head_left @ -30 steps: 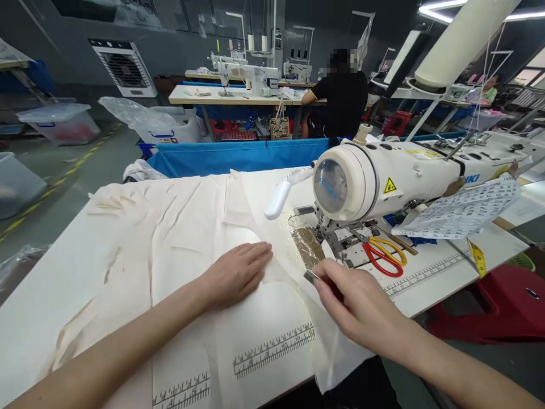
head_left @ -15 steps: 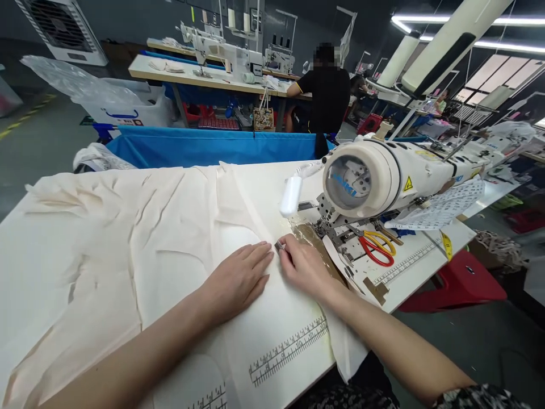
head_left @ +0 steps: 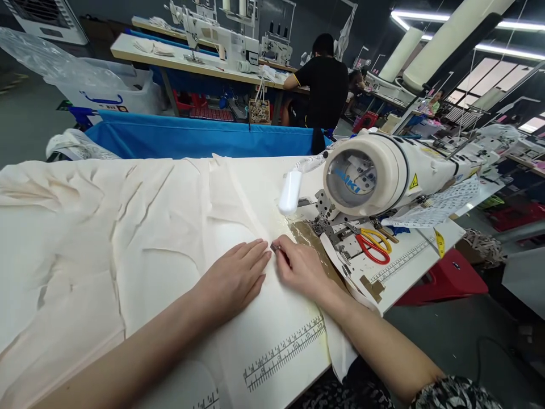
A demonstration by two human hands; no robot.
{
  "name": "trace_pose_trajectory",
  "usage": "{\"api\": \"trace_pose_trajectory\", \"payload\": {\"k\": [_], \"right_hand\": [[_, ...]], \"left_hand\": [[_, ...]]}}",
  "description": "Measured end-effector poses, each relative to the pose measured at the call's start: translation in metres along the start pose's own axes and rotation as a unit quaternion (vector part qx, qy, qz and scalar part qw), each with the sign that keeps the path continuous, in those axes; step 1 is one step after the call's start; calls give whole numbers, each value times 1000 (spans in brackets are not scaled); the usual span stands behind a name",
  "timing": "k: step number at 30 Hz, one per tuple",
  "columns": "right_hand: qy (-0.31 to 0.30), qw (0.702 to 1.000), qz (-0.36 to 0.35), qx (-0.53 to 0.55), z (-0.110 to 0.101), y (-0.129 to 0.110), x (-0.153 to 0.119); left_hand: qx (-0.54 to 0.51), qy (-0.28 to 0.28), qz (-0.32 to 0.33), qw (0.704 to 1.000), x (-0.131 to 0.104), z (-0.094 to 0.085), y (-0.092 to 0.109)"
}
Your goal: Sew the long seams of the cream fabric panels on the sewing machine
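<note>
Thin cream fabric lies spread and wrinkled over the white sewing table. My left hand rests flat on it, fingers stretched together toward the right. Close beside those fingertips, my right hand is closed in a pinch around a small dark metal piece; most of it is hidden, so its kind is unclear. The piece touches or nearly touches the fabric edge. Just beyond my right hand stands a white sewing machine with a round clear cover. A narrow white strip runs from the machine past my right wrist.
Scissors with red and yellow handles lie by the machine. Ruler markings run along the near table edge. A blue cloth trough hangs behind the table. A red stool stands at right; a person sits farther back.
The whole view has shifted slightly, with the table's contents sliding a little left. Both hands keep nearly the same pose at the same spot on the fabric.
</note>
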State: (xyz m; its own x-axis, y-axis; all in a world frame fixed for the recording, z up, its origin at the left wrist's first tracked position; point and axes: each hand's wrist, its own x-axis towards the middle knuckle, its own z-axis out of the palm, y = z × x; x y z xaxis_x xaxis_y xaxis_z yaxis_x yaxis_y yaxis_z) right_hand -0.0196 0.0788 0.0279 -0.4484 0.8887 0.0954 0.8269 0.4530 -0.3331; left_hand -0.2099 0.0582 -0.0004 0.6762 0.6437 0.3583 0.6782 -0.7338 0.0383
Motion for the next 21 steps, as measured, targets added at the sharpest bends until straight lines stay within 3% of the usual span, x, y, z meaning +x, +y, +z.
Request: {"api": "trace_pose_trajectory", "payload": {"k": [6, 10, 21], "right_hand": [[-16, 999, -18, 46, -18, 7, -6], [23, 994, -6, 103, -26, 19, -11], [46, 992, -29, 117, -10, 25, -26]], "left_hand": [[12, -3, 4, 1000, 1, -1, 2], [14, -4, 1, 1000, 1, -1, 4], [26, -15, 33, 999, -3, -3, 5]]}}
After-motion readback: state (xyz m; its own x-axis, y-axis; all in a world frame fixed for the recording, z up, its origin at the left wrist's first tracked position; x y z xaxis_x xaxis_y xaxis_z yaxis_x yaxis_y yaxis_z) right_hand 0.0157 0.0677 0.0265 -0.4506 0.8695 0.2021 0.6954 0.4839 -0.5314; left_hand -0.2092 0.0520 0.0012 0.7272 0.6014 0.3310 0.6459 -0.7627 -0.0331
